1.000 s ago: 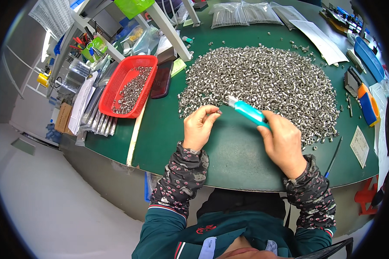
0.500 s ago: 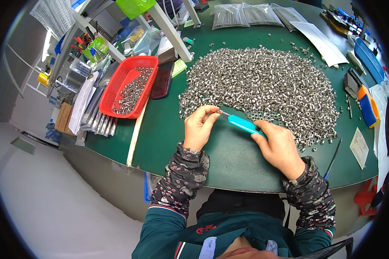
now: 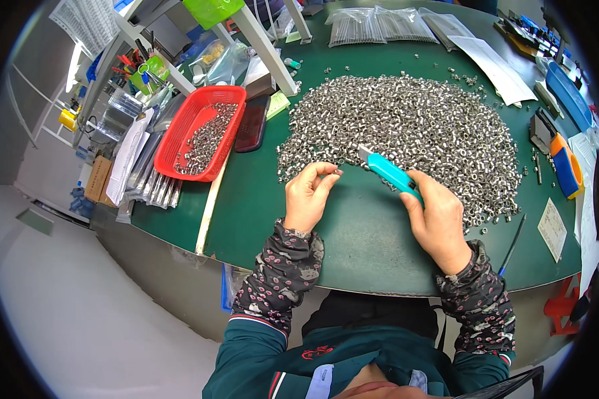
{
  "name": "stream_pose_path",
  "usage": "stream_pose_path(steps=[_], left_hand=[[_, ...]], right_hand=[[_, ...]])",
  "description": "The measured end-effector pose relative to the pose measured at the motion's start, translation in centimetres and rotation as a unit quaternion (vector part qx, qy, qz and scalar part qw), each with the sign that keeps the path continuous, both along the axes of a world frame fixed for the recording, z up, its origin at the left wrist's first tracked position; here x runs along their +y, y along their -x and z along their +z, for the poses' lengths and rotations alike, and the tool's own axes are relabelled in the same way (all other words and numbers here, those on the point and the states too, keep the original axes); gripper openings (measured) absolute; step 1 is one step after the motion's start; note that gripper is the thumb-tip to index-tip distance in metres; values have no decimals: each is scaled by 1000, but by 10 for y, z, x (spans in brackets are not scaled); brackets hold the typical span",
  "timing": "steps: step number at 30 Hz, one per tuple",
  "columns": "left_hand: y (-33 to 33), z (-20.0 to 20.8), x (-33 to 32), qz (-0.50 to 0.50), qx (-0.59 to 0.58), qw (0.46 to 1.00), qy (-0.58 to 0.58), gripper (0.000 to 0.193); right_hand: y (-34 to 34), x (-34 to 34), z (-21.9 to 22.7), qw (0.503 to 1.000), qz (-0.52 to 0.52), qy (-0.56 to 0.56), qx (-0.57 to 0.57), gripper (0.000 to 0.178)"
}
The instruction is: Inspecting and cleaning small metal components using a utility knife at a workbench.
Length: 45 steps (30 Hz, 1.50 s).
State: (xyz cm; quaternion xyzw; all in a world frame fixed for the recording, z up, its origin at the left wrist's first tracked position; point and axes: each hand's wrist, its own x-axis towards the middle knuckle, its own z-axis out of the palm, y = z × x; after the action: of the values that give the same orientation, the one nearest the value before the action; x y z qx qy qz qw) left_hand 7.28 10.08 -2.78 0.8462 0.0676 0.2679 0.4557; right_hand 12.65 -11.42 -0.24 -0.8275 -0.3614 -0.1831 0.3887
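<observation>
A large heap of small metal rings (image 3: 406,120) is spread over the green table (image 3: 359,259). At the heap's near edge my left hand (image 3: 307,193) is closed, with a small metal ring (image 3: 337,172) pinched between thumb and forefinger. My right hand (image 3: 439,216) grips a turquoise utility knife (image 3: 391,171) by its rear part. The knife's short blade (image 3: 365,152) points away to the upper left, over the heap and apart from the ring in my left hand.
Left of the heap stands a red plastic basket (image 3: 163,149), partly filled with rings, beside a dark phone-like slab (image 3: 251,125). Bagged rods (image 3: 359,26) lie at the back. On the right are an orange-and-blue object (image 3: 567,166), a card (image 3: 552,229), a pen (image 3: 512,247) and a blue tray (image 3: 569,93).
The knife has swung up and away from the ring in my left hand, its blade now over the heap. My right hand turned with it; the left stays nearly in place.
</observation>
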Motion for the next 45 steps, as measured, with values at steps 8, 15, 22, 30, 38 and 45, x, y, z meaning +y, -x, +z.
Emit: stream_pose_path(steps=[8, 15, 22, 30, 38, 45], left_hand=[[-5, -3, 0, -113, -93, 970, 196, 14], [-1, 2, 7, -151, 17, 888, 434, 10], [-3, 2, 7, -162, 21, 879, 449, 13], [0, 1, 5, -156, 41, 884, 439, 14], [-1, -2, 9, -156, 59, 862, 478, 14], [-3, 15, -1, -193, 106, 794, 566, 10]], right_hand=[[3, 0, 1, 999, 15, 18, 34, 25], [5, 1, 2, 995, 54, 46, 66, 26], [4, 2, 2, 988, 93, 67, 102, 23], [5, 3, 1, 984, 105, 66, 126, 21], [1, 1, -1, 996, 49, -21, 69, 25], [-25, -12, 7, 932, -2, -259, 255, 24]])
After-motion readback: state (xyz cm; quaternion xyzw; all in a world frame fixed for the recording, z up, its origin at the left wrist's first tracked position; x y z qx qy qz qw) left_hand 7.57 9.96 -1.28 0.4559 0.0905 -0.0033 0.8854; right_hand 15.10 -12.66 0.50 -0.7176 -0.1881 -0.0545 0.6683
